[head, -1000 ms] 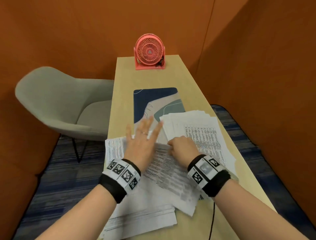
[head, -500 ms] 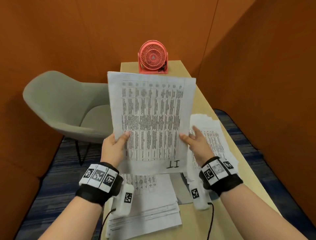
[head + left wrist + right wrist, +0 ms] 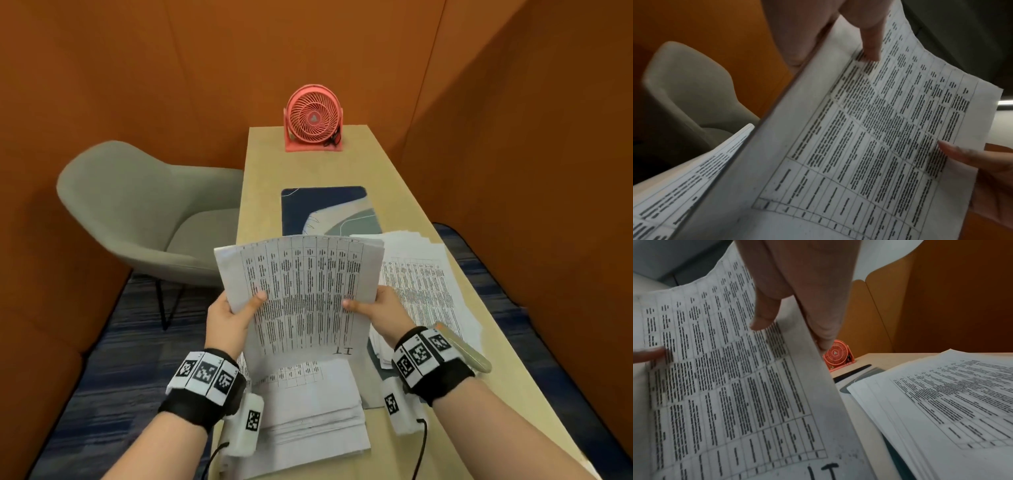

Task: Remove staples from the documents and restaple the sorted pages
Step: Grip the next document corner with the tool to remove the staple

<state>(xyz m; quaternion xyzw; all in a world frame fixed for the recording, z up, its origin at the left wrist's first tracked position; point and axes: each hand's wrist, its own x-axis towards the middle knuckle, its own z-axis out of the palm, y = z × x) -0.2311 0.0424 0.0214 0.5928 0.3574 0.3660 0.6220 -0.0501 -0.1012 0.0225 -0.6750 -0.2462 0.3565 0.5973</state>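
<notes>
Both hands hold one bundle (image 3: 301,291) up over the desk (image 3: 267,161). The left hand (image 3: 229,317) pinches its left edge, the right hand (image 3: 380,310) its right edge. Its long side stands up, leaning away, just above the near pile (image 3: 315,411).

Head cam: high, looking forward and down along table (image 3: 263,178). Wrist cams: close, left and right of held sheet (image 3: 859,146), looking along fingers. All three share that sheet.
</notes>
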